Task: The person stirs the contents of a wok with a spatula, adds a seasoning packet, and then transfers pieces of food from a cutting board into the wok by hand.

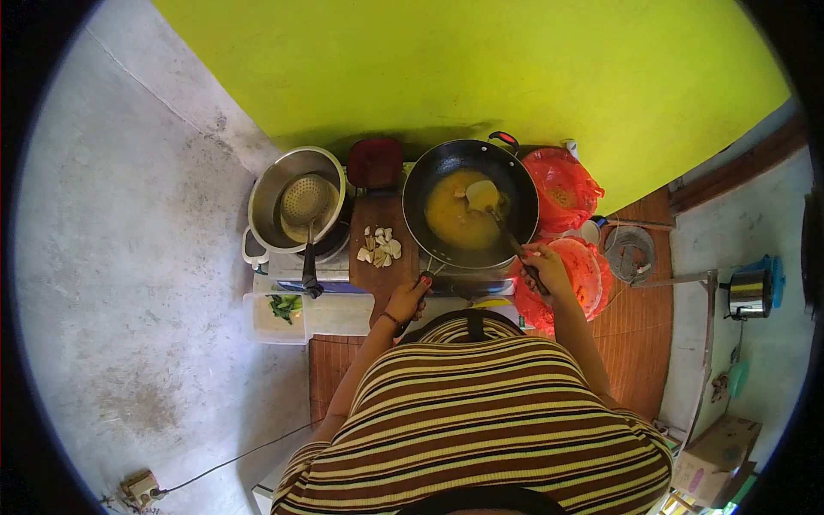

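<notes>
A black wok (415,184) holds yellowish liquid with a few pieces in it. My left hand (407,301) is closed around the wok's long handle, on the near side of the pan. In my right hand (546,269) is the dark handle of a spatula (482,196); its broad head dips into the liquid right of the wok's middle. Left of the wok, a wooden cutting board (369,279) carries whitish chopped pieces (379,247) that look like garlic. My left hand overlaps the board's near right corner in this view.
A steel pot (255,210) with a skimmer (305,197) stands on the left. Greens (286,307) lie in a clear container (254,319) in front. Red plastic bags (562,184) crowd the wok's right side. A green wall (481,69) rises behind.
</notes>
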Demonstrator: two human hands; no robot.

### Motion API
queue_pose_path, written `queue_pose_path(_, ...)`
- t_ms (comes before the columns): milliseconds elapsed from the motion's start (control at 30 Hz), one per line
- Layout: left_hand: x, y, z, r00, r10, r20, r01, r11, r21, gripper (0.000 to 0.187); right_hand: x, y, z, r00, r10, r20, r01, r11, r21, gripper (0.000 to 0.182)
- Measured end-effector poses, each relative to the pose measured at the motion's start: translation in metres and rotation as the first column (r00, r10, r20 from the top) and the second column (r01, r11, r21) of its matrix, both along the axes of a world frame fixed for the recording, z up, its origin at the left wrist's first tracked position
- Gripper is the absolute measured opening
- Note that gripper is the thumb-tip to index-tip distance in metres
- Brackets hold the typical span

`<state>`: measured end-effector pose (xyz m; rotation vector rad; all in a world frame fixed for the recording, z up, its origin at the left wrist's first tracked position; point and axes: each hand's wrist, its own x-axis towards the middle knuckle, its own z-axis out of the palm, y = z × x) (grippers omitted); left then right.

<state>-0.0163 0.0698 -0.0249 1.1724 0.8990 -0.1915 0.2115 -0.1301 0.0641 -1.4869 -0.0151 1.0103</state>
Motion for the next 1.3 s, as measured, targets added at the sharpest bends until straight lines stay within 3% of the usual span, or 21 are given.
queue_pose_path(367,-0.002,0.002,-0.003,1.0,-0.011,0.027,0.011,1.0,-0.007,0.043,0.006,0.015,0.001,0.965,0.041,0.259,-0.042,0.999,-0.002,0.027)
queue_pose_path(567,-0.001,0.002,-0.007,1.0,-0.008,0.012,0.008,0.999,-0.031,0.042,0.006,0.0,-0.021,0.921,0.051,0.386,0.005,0.99,-0.143,0.026)
queue_pose_path(667,-0.001,0.002,-0.006,1.0,-0.002,0.01,0.002,0.999,-0.047,0.041,-0.001,-0.006,-0.016,0.977,0.02,0.213,0.015,0.987,-0.161,0.031)
queue_pose_path(867,0.0,0.001,0.002,1.0,0.011,0.0,-0.011,0.999,-0.042,0.042,0.001,-0.006,-0.009,0.995,-0.04,-0.096,0.04,0.999,-0.003,0.024)
queue_pose_path(1067,-0.001,0.001,-0.004,1.0,0.01,0.02,-0.009,0.999,-0.043,0.043,0.006,0.008,0.001,1.0,-0.023,-0.019,0.025,0.997,0.067,0.024)
queue_pose_path(1167,-0.002,0.002,-0.002,1.0,-0.013,0.025,0.014,1.0,-0.014,0.044,0.004,0.022,0.017,0.997,-0.023,0.072,0.025,0.999,-0.024,0.027)
queue_pose_path(1300,0.0,0.0,0.003,1.0,-0.002,0.001,0.002,1.0,-0.004,0.041,0.009,0.026,0.004,0.965,0.06,0.254,-0.059,0.998,-0.014,0.029)
